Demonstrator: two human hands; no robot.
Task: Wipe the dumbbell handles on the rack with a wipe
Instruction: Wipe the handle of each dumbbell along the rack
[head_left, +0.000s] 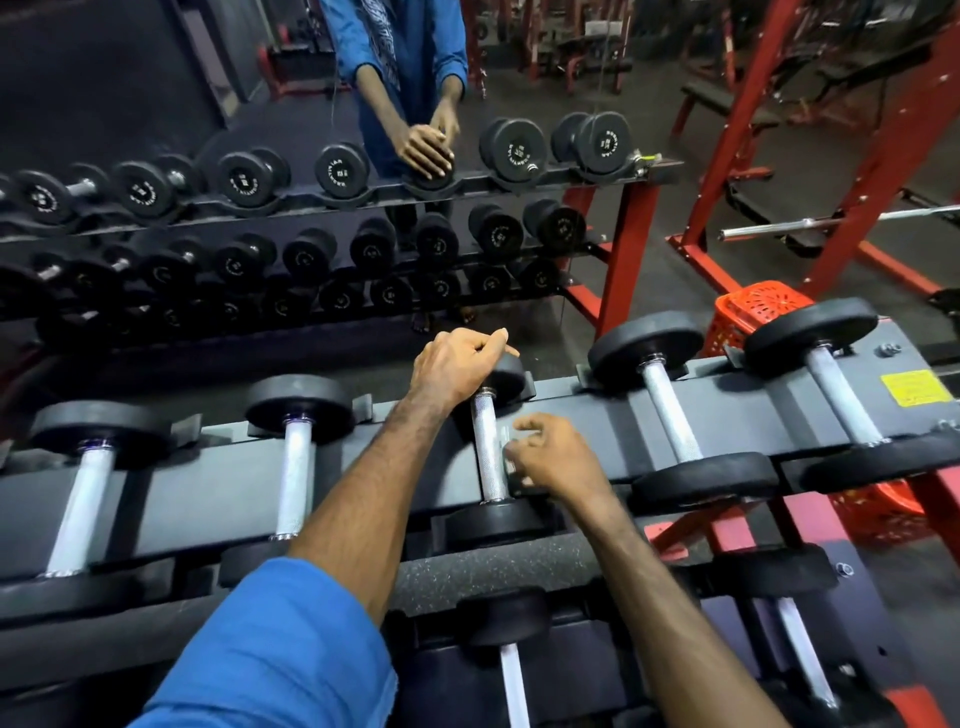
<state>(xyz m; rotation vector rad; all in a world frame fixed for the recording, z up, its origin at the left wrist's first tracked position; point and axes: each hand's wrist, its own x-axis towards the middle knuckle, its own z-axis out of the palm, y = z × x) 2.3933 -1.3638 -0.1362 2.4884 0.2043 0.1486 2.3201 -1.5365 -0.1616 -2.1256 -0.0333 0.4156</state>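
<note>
Dumbbell handle (487, 452) lies between left grip (460, 364) on the weight and right grip (550, 457) pinching a wipe (511, 454).

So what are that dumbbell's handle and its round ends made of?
The handle looks like bare metal: silvery, shiny, with a fine crosshatched grip texture. The round ends look like matte black rubber or a rubber coating, dull and without glare, though painted metal can't be ruled out.

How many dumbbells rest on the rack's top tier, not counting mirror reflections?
5. From the left: dumbbell one, dumbbell two, the middle dumbbell between the left hand and right hand, dumbbell four, dumbbell five. More may lie beyond the frame edges.
</note>
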